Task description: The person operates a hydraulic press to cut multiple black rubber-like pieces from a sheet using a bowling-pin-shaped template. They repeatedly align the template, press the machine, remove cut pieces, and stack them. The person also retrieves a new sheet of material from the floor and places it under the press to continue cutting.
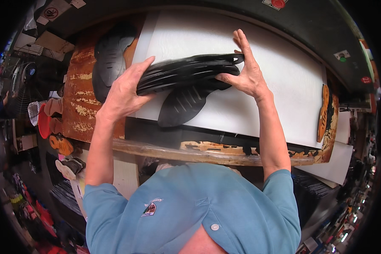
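- A stack of black shoe-sole pieces (186,73) is held just above a white board (283,76), at the centre of the view. The stack's long axis runs from 9 o'clock to 3 o'clock, tilted slightly up toward 3 o'clock.
- The left hand (125,91) sits at the stack's 9 o'clock end. Its grip is clamped on that end, fingers curled over the top edge.
- The right hand (247,70) sits at the 3 o'clock end. Its thumb presses the stack's underside and its fingers stand straight up behind the stack, so the grip is closed on it too.
- Both hands are equally near the stack, 1 at each end, with the stack lying between them.
- 1 single black sole (183,105) lies flat on the white board directly below the stack, at 6 o'clock of it, its toe pointing toward 7 o'clock.
- The white board rests on a worn wooden tabletop (82,106) stained orange-brown.
- At 10 o'clock of the stack, more black sole pieces (110,59) lie on the tabletop, just left of the board.
- An orange sole (324,112) stands on the board's right edge, at 3 o'clock, well apart from the hands.
- The person's blue collared shirt (190,207) fills the lower edge of the view.
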A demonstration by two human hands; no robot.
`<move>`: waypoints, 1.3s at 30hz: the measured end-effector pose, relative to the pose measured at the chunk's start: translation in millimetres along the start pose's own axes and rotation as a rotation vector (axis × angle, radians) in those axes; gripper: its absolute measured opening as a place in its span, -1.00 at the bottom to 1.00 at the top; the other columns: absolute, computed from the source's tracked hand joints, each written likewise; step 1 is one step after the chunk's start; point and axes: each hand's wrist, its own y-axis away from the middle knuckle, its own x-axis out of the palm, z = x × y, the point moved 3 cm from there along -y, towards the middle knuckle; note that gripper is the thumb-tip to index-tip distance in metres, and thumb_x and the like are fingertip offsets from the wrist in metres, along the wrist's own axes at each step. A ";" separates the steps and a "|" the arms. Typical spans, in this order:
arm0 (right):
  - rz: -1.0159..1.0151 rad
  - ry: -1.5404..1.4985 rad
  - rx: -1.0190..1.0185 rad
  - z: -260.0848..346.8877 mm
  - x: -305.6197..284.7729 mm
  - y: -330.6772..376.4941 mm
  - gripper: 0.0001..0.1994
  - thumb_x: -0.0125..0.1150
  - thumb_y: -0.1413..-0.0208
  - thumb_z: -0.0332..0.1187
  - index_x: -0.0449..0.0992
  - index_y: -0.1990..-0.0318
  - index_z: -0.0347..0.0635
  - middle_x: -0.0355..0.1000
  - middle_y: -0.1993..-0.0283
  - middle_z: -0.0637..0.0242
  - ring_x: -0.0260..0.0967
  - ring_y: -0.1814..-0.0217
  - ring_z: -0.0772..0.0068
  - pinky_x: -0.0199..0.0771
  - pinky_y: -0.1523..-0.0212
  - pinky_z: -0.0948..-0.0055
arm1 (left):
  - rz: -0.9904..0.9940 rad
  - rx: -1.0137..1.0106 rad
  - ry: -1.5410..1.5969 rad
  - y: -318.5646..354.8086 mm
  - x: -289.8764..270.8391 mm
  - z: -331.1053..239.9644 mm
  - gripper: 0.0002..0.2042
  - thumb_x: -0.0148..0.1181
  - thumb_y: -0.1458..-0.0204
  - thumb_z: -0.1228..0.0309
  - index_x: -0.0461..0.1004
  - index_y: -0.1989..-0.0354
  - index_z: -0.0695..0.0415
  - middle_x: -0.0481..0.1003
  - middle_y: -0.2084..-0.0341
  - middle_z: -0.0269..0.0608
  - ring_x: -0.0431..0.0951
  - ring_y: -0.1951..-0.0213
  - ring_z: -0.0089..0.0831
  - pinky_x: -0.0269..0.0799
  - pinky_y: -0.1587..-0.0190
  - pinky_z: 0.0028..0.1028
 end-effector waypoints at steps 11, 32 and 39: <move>-0.095 0.198 -0.429 51.1 -10.3 3.6 0.24 0.76 0.19 -0.05 0.08 -0.68 0.07 0.28 -0.60 0.07 0.25 -0.63 0.04 0.30 -0.60 -0.07 | -0.082 -0.011 -0.020 -1.7 10.9 12.0 -0.17 0.61 0.07 0.34 0.38 -0.46 0.07 0.63 -0.07 0.02 0.64 -0.08 0.05 0.58 -0.17 -0.15; -0.492 0.334 -0.422 143.7 -128.4 -56.6 -0.81 0.40 -0.36 -0.47 0.77 -0.07 -0.09 0.71 0.10 0.42 0.61 0.19 0.67 0.63 0.23 0.61 | -0.089 -0.037 0.072 -12.6 8.1 28.7 -0.41 0.63 0.11 0.30 0.57 -0.13 0.14 0.69 0.07 -0.01 0.69 -0.01 0.03 0.64 -0.05 -0.18; -0.245 0.193 -0.665 101.5 -48.5 -105.6 -0.87 0.45 -0.27 -0.49 0.71 0.06 -0.20 0.68 0.17 0.27 0.63 0.25 0.46 0.61 0.22 0.45 | -0.170 0.130 0.022 -7.6 7.0 19.5 -0.50 0.62 0.14 0.35 0.60 -0.01 0.16 0.66 0.17 -0.08 0.67 0.06 -0.03 0.62 0.00 -0.17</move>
